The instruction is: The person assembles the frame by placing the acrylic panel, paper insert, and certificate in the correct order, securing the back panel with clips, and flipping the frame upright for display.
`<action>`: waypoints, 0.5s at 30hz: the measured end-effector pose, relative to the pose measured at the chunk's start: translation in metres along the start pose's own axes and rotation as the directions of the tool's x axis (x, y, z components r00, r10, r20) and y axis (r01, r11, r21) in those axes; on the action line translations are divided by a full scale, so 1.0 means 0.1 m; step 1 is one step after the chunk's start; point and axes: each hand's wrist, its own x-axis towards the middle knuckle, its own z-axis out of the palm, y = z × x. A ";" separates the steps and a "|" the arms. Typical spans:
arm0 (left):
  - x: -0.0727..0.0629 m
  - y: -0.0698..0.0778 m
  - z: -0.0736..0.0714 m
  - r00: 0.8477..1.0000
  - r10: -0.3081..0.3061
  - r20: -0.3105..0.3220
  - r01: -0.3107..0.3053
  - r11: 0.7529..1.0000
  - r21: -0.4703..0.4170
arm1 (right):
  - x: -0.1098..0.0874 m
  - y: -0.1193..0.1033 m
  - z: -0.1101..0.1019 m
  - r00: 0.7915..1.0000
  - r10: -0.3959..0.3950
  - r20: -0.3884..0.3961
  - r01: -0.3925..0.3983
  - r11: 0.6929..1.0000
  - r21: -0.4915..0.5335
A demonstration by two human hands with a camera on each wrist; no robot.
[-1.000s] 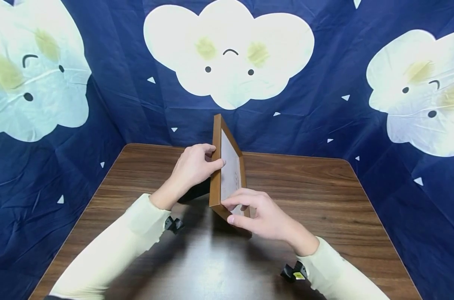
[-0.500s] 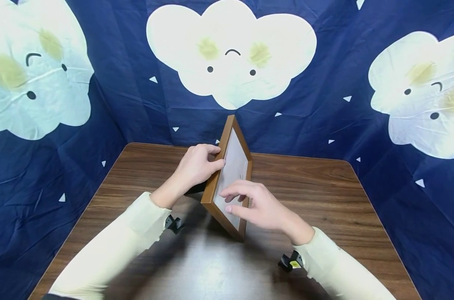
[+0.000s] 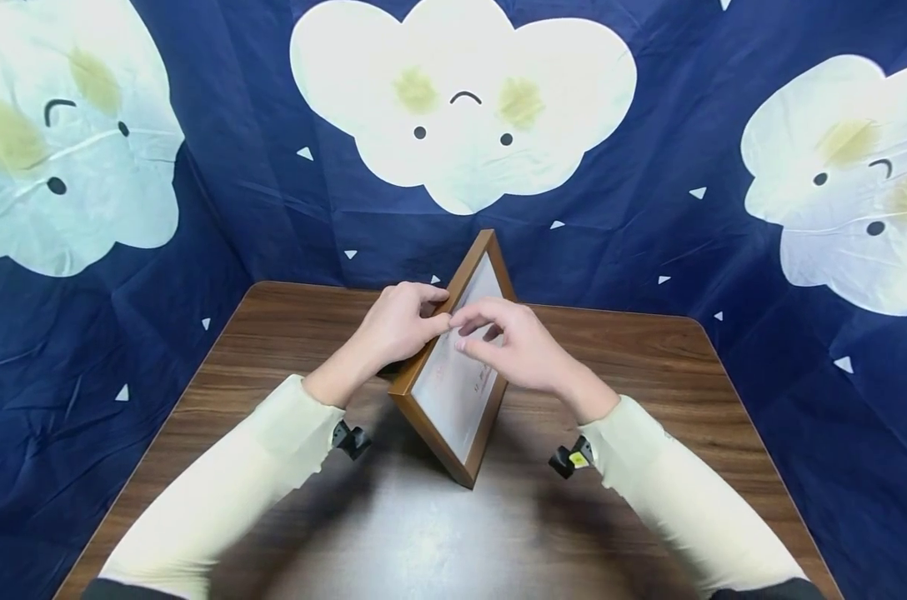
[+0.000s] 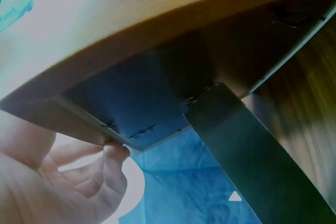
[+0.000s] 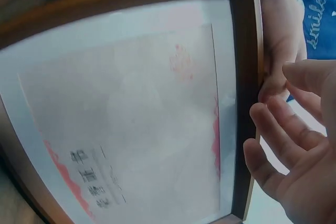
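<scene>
A brown wooden picture frame (image 3: 434, 433) stands tilted on the table, with a whitish printed sheet (image 5: 131, 103) behind its front. My left hand (image 3: 401, 327) grips the frame's upper edge, thumb on the front side and fingers behind. In the left wrist view the dark back panel (image 4: 152, 87) shows, with a black support leg (image 4: 257, 150) swung out from it. Close to the left thumb, my right hand (image 3: 519, 346) hovers before the frame's front with loosely bent fingers (image 5: 273, 129). It holds nothing; whether a fingertip touches the upper edge I cannot tell.
The dark wood-grain table (image 3: 618, 467) extends around the frame on both sides. Behind and beside it hangs a navy cloth (image 3: 288, 217) with white cloud faces. Wrist cameras (image 3: 569, 457) sit under both forearms.
The frame has turned so its front faces more toward me. My right hand has left the frame's lower near corner and risen to the upper edge. My left hand keeps its grip.
</scene>
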 end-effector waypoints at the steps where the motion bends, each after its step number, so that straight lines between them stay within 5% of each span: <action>1: 0.00 0.00 0.00 1.000 0.004 0.006 -0.004 1.000 -0.007 | 0.03 0.01 -0.02 1.000 0.015 -0.005 -0.015 1.000 -0.005; 15: 0.06 -0.02 -0.01 0.998 0.026 0.050 -0.026 1.000 -0.015 | 0.36 0.20 -0.16 0.999 0.011 -0.043 -0.019 0.979 -0.204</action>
